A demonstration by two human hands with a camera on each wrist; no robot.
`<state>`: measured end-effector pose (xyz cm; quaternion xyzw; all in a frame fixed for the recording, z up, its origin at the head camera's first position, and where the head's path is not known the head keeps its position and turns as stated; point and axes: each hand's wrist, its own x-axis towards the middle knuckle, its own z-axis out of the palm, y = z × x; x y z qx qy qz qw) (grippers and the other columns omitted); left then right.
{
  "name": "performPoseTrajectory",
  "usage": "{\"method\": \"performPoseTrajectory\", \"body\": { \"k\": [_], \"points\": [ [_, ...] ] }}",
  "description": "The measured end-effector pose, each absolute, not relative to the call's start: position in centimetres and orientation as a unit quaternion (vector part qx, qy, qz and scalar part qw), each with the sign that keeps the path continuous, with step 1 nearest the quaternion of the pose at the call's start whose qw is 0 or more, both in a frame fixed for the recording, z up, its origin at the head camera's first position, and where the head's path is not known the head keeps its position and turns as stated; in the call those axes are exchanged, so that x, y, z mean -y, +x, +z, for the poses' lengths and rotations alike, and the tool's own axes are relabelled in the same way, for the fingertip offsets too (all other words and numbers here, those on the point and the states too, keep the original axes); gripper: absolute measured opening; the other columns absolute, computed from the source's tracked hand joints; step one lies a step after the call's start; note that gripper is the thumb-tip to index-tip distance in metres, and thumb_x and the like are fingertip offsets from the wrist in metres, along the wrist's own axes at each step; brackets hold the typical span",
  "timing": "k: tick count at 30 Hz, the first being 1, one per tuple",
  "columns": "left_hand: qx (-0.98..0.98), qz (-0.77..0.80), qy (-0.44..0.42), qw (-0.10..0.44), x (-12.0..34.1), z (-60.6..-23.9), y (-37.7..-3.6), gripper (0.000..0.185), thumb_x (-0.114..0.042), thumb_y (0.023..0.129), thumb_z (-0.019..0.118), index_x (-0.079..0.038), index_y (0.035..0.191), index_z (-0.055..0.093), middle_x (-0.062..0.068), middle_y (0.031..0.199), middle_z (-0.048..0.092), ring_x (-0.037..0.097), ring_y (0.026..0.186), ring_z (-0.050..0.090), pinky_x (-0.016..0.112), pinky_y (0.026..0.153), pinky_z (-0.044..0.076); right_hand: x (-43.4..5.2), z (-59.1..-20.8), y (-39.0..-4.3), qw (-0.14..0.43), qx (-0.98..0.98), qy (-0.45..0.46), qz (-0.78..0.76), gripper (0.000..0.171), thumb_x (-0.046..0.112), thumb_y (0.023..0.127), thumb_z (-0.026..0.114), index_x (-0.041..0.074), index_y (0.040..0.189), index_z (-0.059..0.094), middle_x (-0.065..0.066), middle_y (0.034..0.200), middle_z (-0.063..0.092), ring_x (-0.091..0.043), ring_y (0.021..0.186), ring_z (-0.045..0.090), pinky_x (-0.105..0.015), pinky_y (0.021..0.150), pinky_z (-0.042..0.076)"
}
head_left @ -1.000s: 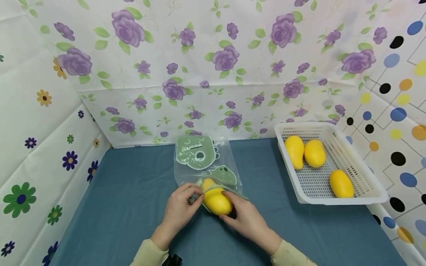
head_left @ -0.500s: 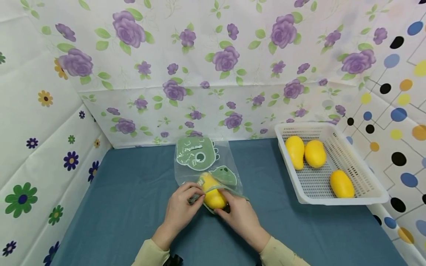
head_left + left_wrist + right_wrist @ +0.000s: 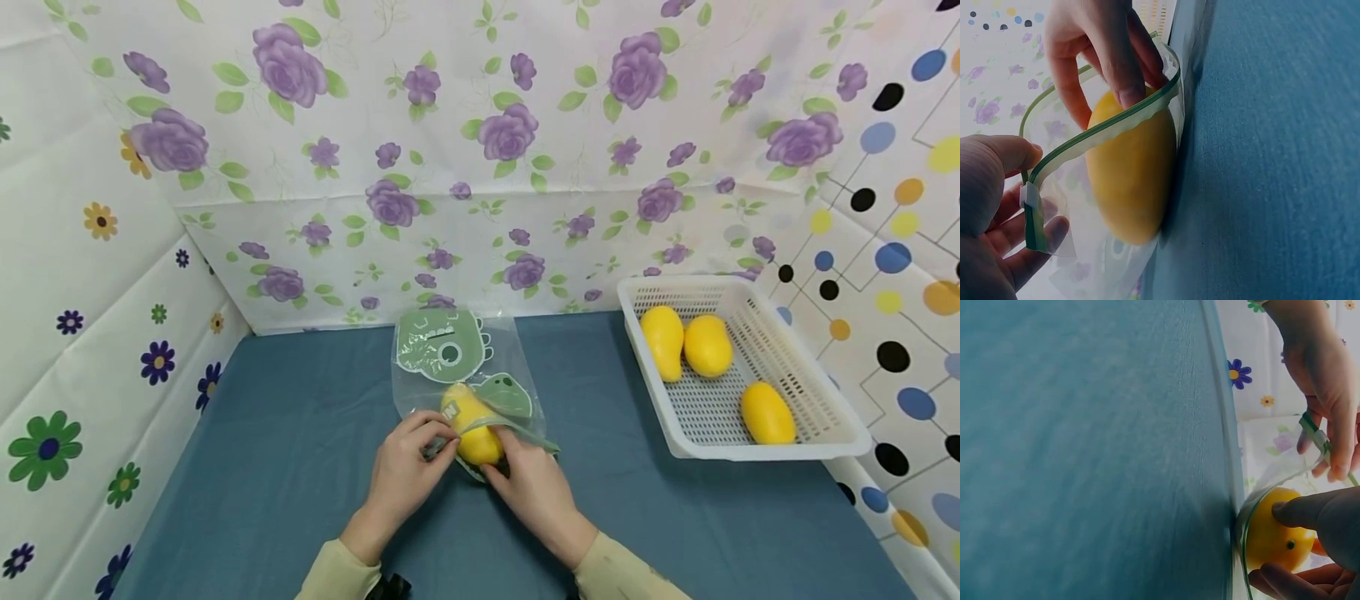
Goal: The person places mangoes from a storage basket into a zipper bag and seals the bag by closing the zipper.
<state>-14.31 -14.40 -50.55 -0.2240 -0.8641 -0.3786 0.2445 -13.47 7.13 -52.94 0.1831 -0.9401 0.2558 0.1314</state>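
The fingertips (image 3: pixel 1130 94) of the right hand (image 3: pixel 534 492) are curled against the rear end of a yellow mango (image 3: pixel 468 425), which is gripped and pressed forward through the mouth of a clear zip bag (image 3: pixel 457 367). In the left wrist view, the green zip strip (image 3: pixel 1110 125) of the bag is seen arched over the fruit, with most of the mango already past it. The thumb and fingers of the left hand (image 3: pixel 405 471) are closed on the near left corner of the bag opening, beside the white slider (image 3: pixel 1029 195), so that the mouth is held open. The bag is laid flat on the blue table cover (image 3: pixel 300 433), its far end toward the flowered back wall (image 3: pixel 480 125); green printed shapes are visible on its film.

Progress is judged as follows: one mango is largely inserted but not fully seated, and the zip is not yet closed. Three further mangoes (image 3: pixel 705 346) are seen in the white perforated basket (image 3: pixel 780 450), which is placed well apart at the right of the table. No second bag is shown in any view.
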Motion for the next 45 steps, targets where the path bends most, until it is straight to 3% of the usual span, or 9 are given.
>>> {"method": "performPoseTrajectory", "body": {
  "k": [5, 12, 17, 22, 27, 30, 38, 42, 45],
  "points": [
    [0.863, -0.38, -0.227, 0.244, 14.4, -50.7, -14.3, 0.018, -0.006, 0.087, 0.09, -0.021, 0.09, 0.079, -0.006, 0.107, 0.071, 0.01, 0.078, 0.067, 0.027, 0.065, 0.057, -6.2, -53.1, -14.1, 0.124, 0.943, 0.173, 0.255, 0.046, 0.029, 0.093, 0.088, 0.009, 0.129, 0.069, -0.013, 0.095, 0.076, -0.025, 0.072, 0.073, -0.04, 0.061, 0.059],
    [0.867, -0.381, -0.226, 0.229, 14.4, -50.5, -14.1, 0.004, -0.019, 0.096, 0.084, -0.018, 0.093, 0.082, -0.004, 0.109, 0.071, 0.011, 0.08, 0.068, 0.028, 0.067, 0.058, -5.1, -53.0, -15.0, 0.139, 0.944, 0.174, 0.242, 0.063, 0.034, 0.097, 0.084, 0.009, 0.15, 0.061, -0.013, 0.106, 0.079, -0.026, 0.075, 0.076, -0.04, 0.063, 0.061],
    [0.865, -0.383, -0.223, 0.236, 14.2, -50.5, -14.0, 0.01, -0.012, 0.091, 0.088, -0.019, 0.091, 0.081, -0.004, 0.107, 0.072, 0.011, 0.079, 0.067, 0.028, 0.064, 0.057, -4.2, -52.9, -16.1, 0.139, 0.946, 0.183, 0.227, 0.066, 0.033, 0.099, 0.081, 0.01, 0.155, 0.055, -0.014, 0.104, 0.077, -0.028, 0.067, 0.072, -0.039, 0.056, 0.057],
    [0.861, -0.384, -0.227, 0.243, 14.2, -50.5, -14.0, 0.014, -0.009, 0.088, 0.09, -0.02, 0.09, 0.08, -0.006, 0.106, 0.071, 0.011, 0.078, 0.067, 0.028, 0.064, 0.057, -3.3, -52.6, -17.1, 0.104, 0.942, 0.205, 0.245, 0.067, 0.02, 0.102, 0.077, 0.003, 0.16, 0.047, -0.02, 0.128, 0.073, -0.032, 0.087, 0.075, -0.042, 0.068, 0.061],
    [0.861, -0.386, -0.232, 0.236, 14.4, -50.8, -14.0, 0.005, -0.016, 0.096, 0.084, -0.017, 0.092, 0.082, -0.003, 0.107, 0.071, 0.013, 0.081, 0.067, 0.03, 0.066, 0.057, -3.1, -52.5, -17.3, 0.046, 0.939, 0.233, 0.249, 0.071, 0.019, 0.106, 0.071, 0.0, 0.165, 0.036, -0.022, 0.131, 0.071, -0.031, 0.09, 0.075, -0.041, 0.07, 0.06],
    [0.861, -0.389, -0.229, 0.235, 14.5, -50.8, -14.0, 0.004, -0.016, 0.096, 0.084, -0.017, 0.092, 0.082, -0.003, 0.108, 0.071, 0.014, 0.081, 0.068, 0.031, 0.066, 0.058, -3.3, -52.4, -17.2, 0.035, 0.938, 0.244, 0.242, 0.067, 0.021, 0.109, 0.066, 0.0, 0.165, 0.035, -0.021, 0.136, 0.069, -0.031, 0.102, 0.075, -0.042, 0.08, 0.061],
    [0.862, -0.391, -0.219, 0.239, 15.0, -51.0, -14.1, 0.009, -0.022, 0.098, 0.082, -0.015, 0.093, 0.082, -0.005, 0.106, 0.072, 0.013, 0.081, 0.068, 0.031, 0.066, 0.059, -4.7, -51.1, -15.6, -0.024, 0.931, 0.237, 0.275, 0.064, 0.02, 0.112, 0.061, 0.009, 0.168, 0.033, -0.012, 0.147, 0.064, -0.026, 0.119, 0.071, -0.045, 0.093, 0.059],
    [0.863, -0.388, -0.216, 0.242, 15.3, -51.1, -14.1, 0.012, -0.024, 0.099, 0.082, -0.014, 0.093, 0.081, -0.005, 0.106, 0.071, 0.013, 0.081, 0.068, 0.031, 0.066, 0.059, -5.3, -50.4, -15.0, -0.038, 0.931, 0.244, 0.269, 0.049, 0.021, 0.111, 0.062, 0.009, 0.158, 0.052, -0.008, 0.13, 0.073, -0.019, 0.105, 0.073, -0.04, 0.084, 0.059],
    [0.866, -0.382, -0.211, 0.243, 15.5, -51.1, -14.1, 0.011, -0.023, 0.098, 0.082, -0.014, 0.093, 0.081, -0.006, 0.106, 0.071, 0.013, 0.083, 0.069, 0.031, 0.066, 0.059, -5.9, -49.9, -14.8, -0.049, 0.93, 0.249, 0.266, 0.016, 0.022, 0.11, 0.064, 0.011, 0.117, 0.073, -0.003, 0.089, 0.069, -0.014, 0.073, 0.065, -0.034, 0.064, 0.051]
  ]
}}
